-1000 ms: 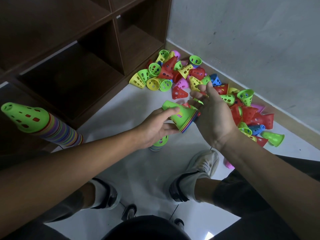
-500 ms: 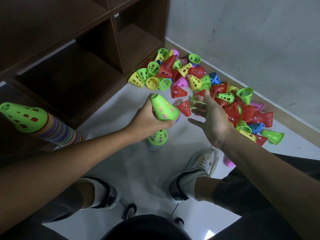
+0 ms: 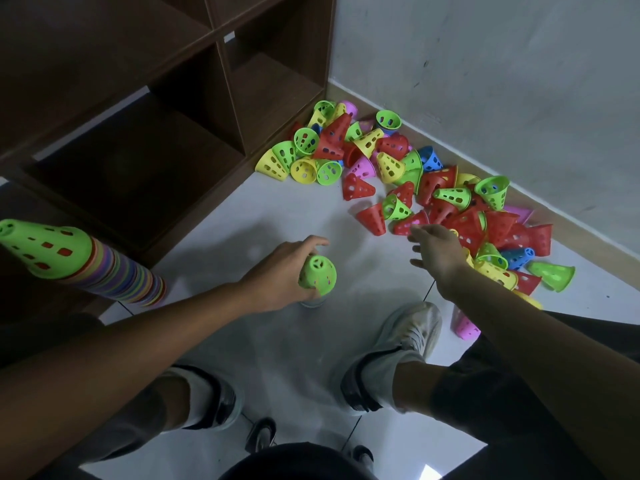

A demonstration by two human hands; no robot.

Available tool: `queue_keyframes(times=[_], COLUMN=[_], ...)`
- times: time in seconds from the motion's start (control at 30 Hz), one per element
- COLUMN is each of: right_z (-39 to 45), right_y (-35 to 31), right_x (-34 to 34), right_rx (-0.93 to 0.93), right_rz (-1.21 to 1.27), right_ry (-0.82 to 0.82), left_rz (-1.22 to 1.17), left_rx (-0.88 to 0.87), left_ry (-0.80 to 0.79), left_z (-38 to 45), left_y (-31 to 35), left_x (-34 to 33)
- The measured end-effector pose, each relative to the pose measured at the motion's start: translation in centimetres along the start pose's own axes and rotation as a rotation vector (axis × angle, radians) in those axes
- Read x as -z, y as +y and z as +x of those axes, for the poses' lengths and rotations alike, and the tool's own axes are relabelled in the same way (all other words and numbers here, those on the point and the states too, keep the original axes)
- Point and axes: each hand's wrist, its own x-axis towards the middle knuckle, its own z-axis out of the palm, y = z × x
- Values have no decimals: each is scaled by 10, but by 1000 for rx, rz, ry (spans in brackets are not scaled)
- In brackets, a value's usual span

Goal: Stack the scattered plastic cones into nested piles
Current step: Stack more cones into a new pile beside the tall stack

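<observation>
The left hand [image 3: 280,271], gripping a green cone stack [image 3: 318,274], has lowered it onto the short pile on the floor. The right hand [image 3: 438,251], fingers loose and empty, now reaches toward the scattered cones [image 3: 408,174], likely for another.

Left hand [image 3: 277,271] grips green cone [image 3: 318,274]; right hand [image 3: 437,252] spread over scattered cones [image 3: 398,168].

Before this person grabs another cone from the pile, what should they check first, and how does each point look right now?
1. Left hand has the green-topped stack in a firm hold: ok, its fingers wrap it.
2. Stack seated on the short pile beneath: cannot tell, the hand hides it.
3. Right hand free to pick: ok, open and holding nothing.
4. A loose cone in reach: ok, a red cone lies just beyond its fingertips.
5. Tall stack at the left out of the way: ok.
</observation>
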Motion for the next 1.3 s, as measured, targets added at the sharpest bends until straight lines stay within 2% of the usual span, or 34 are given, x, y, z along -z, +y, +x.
queue_keyframes(times=[0.23,0.4,0.6,0.8,1.07,1.3], right_z=[26,62,109,161,210,229], right_y=[9,13,20,21,38,53], right_x=[1,1,-7,-17,-26,-32], right_rx=[88,279,359,420,526,574], right_rz=[-195,-557,-957,-1055,-1238,-1279], right_ry=[-14,-73,-81,-62,-177,-135], left_rz=[-66,17,71,101,59,17], left_rx=[-27,-107,-164,-137,9,113], left_ry=[-100,-97,-58,-50,-46,-66], left_z=[3,25,76,146,234,269], left_y=[-5,-1,-3,-16,-36,-60], left_x=[25,48,51,30,-10,-35])
